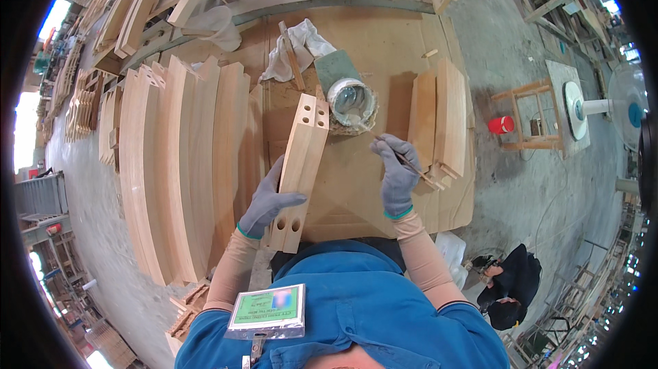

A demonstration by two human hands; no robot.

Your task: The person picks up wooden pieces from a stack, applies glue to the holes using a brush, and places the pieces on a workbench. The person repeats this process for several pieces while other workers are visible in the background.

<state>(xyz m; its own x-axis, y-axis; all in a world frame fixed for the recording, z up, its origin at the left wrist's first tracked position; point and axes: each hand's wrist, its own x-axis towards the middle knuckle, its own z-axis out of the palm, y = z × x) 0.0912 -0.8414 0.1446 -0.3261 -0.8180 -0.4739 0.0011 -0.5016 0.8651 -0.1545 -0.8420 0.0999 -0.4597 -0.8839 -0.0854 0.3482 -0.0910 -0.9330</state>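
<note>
My left hand (267, 197), in a grey glove, is wrapped round two pale wooden pieces (301, 163) that lie side by side. Drilled holes show at their far end and near end. My right hand (397, 180), gloved too, pinches a thin stick (410, 163); one end points toward the pot and the other lies over the boards at the right. Just beyond the wood stands a round white-crusted pot (353, 103) with pale residue around its base. A green-grey block (336, 66) sits against its far side.
Long curved boards (181, 177) stand in a row at the left. More boards (439, 118) lie at the right edge of the cardboard-covered table (343, 197). A white cloth (305, 43) and a wooden stick (291, 57) lie at the back. Another person (510, 287) is low at the right.
</note>
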